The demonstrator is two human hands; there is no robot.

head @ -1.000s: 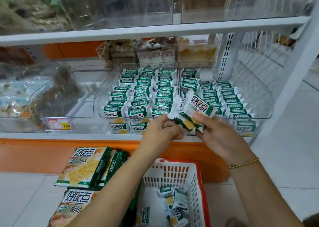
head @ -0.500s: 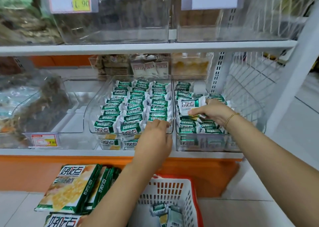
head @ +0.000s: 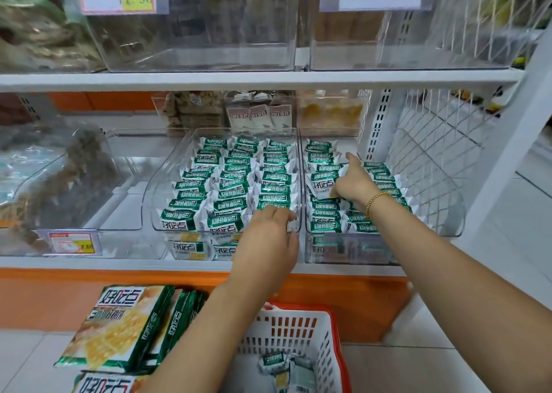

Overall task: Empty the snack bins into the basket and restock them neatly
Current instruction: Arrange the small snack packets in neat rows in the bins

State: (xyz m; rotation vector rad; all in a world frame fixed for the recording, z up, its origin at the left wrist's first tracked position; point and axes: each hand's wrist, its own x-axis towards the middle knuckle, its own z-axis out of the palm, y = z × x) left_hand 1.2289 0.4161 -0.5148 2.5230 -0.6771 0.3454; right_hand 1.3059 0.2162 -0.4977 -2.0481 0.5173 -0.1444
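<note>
— On the lower shelf (head: 89, 262), over the right bin (head: 352, 251), pinches one snack packet (head: 322, 187) with the right hand (head: 357, 185): thumb and curled fingers clamped on the wrapper, forefinger stuck out straight toward the back.

— Holds it where, exactly?

— Just above the rows already in that bin, between the left column and the right one, printed side up, tilted. Wears a gold bead bracelet (head: 375, 199) at that wrist.

— And with the left hand (head: 268, 240)?

— Rests it on the front rim of the middle bin (head: 149, 210), fingers bent down onto the front row. Cannot tell whether clamped on a packet or only touching.

— Looks full, that middle bin?

— Holds three neat rows of packets (head: 233, 183) front to back, with more stacked beneath at the front wall.

— Down on the floor?

— Shows a white basket (head: 294, 328) with a red rim under the left forearm, a few loose packets (head: 273, 360) at its bottom. Shows large green bags (head: 119, 330) stacked just left of it.
</note>
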